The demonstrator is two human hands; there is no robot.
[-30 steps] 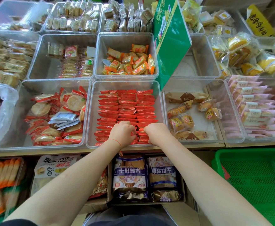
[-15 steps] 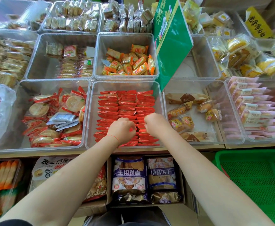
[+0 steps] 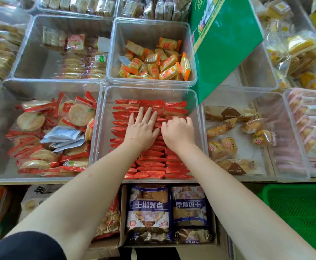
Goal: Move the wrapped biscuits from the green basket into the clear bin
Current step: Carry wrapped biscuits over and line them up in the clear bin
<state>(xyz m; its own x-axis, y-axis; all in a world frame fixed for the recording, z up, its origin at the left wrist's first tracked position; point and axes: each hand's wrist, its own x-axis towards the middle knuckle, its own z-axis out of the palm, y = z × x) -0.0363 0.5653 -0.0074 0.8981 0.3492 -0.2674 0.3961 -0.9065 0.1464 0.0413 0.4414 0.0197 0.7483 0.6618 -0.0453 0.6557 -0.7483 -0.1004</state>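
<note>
Pressing down on stock: clear bin on the counter holds the red biscuits in tight rows, so they pack flat. Green basket sits low right, looks empty. Left hand flat, grip open, levelling rows; right hand curled, nudging packs, grip unclear.

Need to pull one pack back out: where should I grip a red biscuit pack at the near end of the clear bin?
Probably the upturned crimped top edge of a front-row red biscuit pack, pinched from above. The packs stand on edge, packed tight inside the clear bin, so their flat faces are covered.
</note>
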